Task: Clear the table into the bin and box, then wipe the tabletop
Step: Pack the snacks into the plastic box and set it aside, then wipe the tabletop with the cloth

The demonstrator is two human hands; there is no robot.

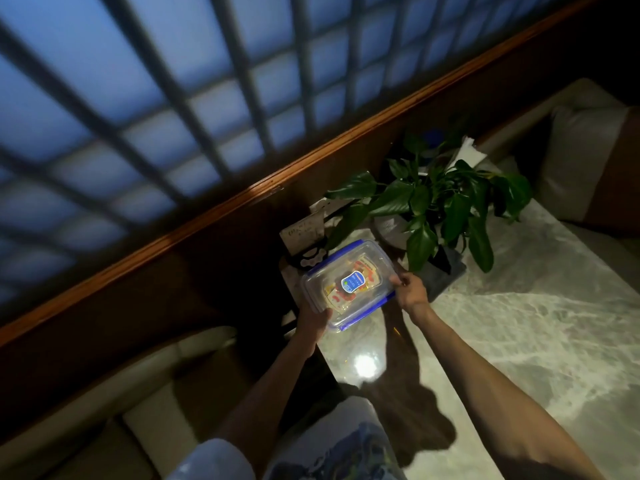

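Note:
A clear plastic box [349, 282] with a blue-rimmed lid and a colourful label sits at the far left corner of the pale marble table [519, 323]. My left hand [313, 318] grips its near left corner. My right hand [410, 289] holds its right edge, thumb on the lid. Packets with red print show through the lid.
A leafy potted plant [436, 206] on a dark cloth stands right behind the box. A card and a small dark object [311, 259] lie at the box's far left. Cushioned benches flank the table. A wooden ledge and window grille rise beyond.

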